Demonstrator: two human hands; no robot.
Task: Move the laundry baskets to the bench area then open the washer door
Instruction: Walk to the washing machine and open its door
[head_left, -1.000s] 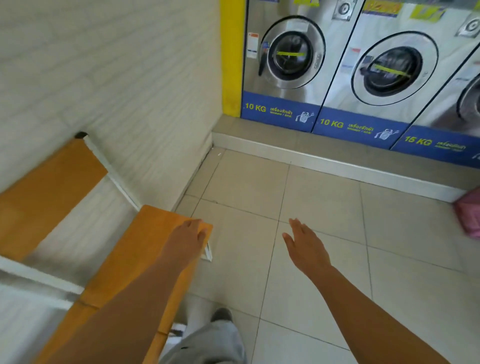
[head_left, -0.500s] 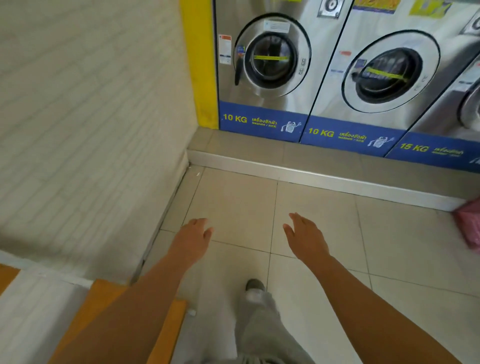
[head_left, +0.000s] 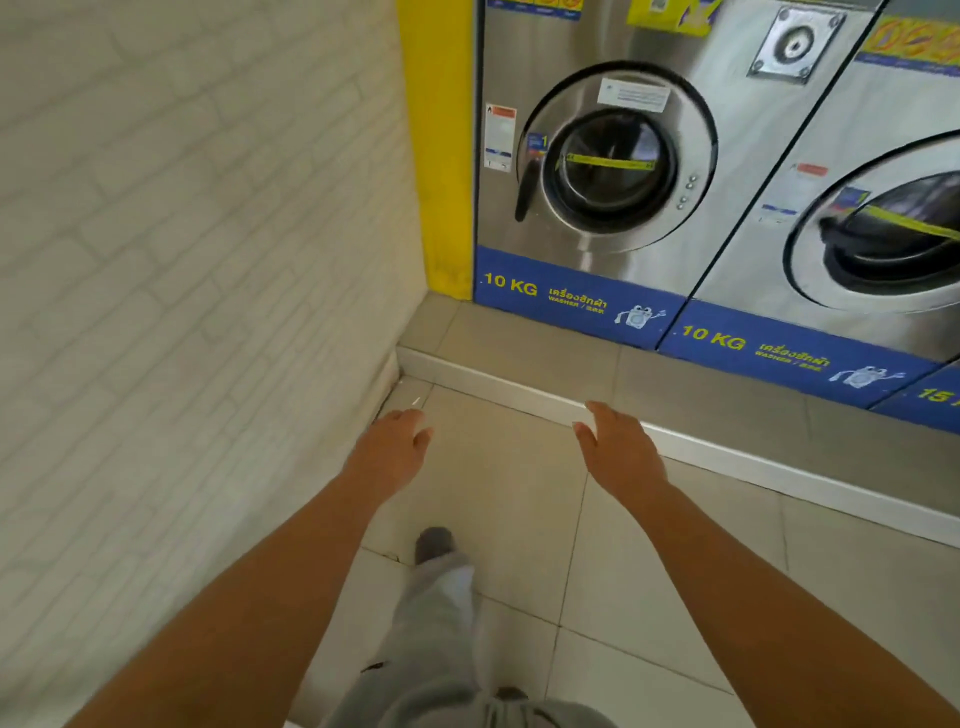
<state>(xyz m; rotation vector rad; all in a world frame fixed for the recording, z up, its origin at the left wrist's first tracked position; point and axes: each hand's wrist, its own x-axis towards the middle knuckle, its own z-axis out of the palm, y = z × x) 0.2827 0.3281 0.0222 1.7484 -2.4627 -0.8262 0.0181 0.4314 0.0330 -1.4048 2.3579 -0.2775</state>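
Head view, facing the corner washer. Left hand (head_left: 390, 451) and right hand (head_left: 619, 451) both held out in front at about the same height, fingers loosely spread, palms down, nothing in either grip. Neither touches anything; both hang above the tiled floor (head_left: 498, 499) just short of the raised step (head_left: 519, 395) that carries the machines.

Task object: the door (head_left: 618, 156) of the leftmost 10 KG washer (head_left: 582, 270), next to the yellow pillar (head_left: 436, 156), appears shut — round steel ring flush with the front panel, dark handle (head_left: 524, 192) on its left edge. A second 10 KG washer (head_left: 831, 234) stands to its right, door also shut.

No laundry basket and no bench in view, so whether the basket step is finished cannot be confirmed here. Empty hands and the heading toward the machine suggest it probably is — judgement only.

Remaining: the door. One leg in grey trousers (head_left: 441, 613) is forward; the person is near the step but the handle is well above and beyond both hands. Likely next need: close in, raise a hand to the handle, pull
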